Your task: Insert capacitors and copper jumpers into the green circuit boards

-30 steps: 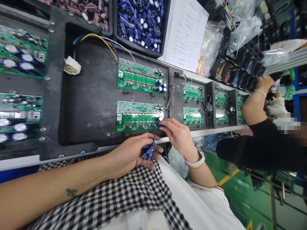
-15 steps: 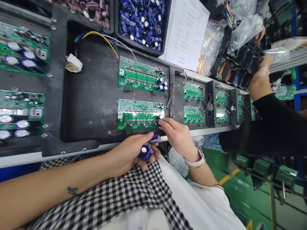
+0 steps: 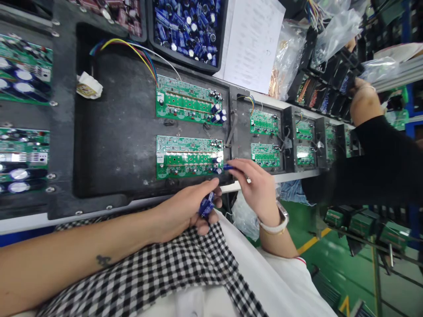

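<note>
My right hand (image 3: 253, 182) pinches one blue capacitor (image 3: 228, 167) at the right end of the nearer green circuit board (image 3: 185, 156). On that end of the board stand two blue capacitors (image 3: 217, 165), close to my fingertips. Below the board's front edge, my left hand (image 3: 194, 202) is curled around a few blue capacitors (image 3: 206, 205). The farther circuit board (image 3: 185, 102) carries a cluster of blue capacitors at its right end, and coloured wires (image 3: 139, 48) run from its left corner. Both boards lie in a black tray (image 3: 112, 145).
A black bin (image 3: 220, 57) of blue capacitors stands behind the tray, beside a bin of brown ones (image 3: 128, 20). Printed paper (image 3: 251, 44) lies to its right. More trays with boards (image 3: 266, 154) continue rightward. A co-worker's arm (image 3: 368, 110) reaches in from the right.
A second blue capacitor now stands on the nearer board's right end. My right hand has moved slightly right and holds another capacitor; fewer show in my left hand. The view has shifted slightly.
</note>
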The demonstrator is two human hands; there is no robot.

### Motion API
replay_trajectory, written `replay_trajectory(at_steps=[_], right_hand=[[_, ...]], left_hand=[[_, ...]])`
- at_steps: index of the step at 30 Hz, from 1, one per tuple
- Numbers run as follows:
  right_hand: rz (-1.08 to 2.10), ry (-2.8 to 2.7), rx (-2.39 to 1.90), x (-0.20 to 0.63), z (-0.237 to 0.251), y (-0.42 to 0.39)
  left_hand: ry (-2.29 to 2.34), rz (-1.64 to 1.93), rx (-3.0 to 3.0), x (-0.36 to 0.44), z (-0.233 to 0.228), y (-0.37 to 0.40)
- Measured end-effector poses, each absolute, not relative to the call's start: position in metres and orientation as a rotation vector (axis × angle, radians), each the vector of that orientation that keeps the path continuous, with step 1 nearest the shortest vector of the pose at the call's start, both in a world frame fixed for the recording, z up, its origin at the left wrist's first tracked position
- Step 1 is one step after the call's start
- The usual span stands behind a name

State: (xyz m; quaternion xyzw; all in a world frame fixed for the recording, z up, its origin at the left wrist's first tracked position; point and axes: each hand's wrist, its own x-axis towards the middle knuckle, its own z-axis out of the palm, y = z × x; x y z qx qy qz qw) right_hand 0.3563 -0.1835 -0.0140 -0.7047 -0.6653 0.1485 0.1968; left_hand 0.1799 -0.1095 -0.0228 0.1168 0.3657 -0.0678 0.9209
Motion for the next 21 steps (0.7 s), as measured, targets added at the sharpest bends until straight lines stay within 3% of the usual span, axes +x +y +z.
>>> replay_trajectory(at_steps=[16, 21], right_hand=[[0.312, -2.099, -2.023, 0.37, -0.04, -0.172], [0.618, -1.732, -1.845, 0.35, -0.021, -0.18]], left_hand=[[0.75, 0.005, 0.359, 0.169, -0.027, -0.102], [0.667, 0.001, 0.465, 0.158, -0.022, -0.102]])
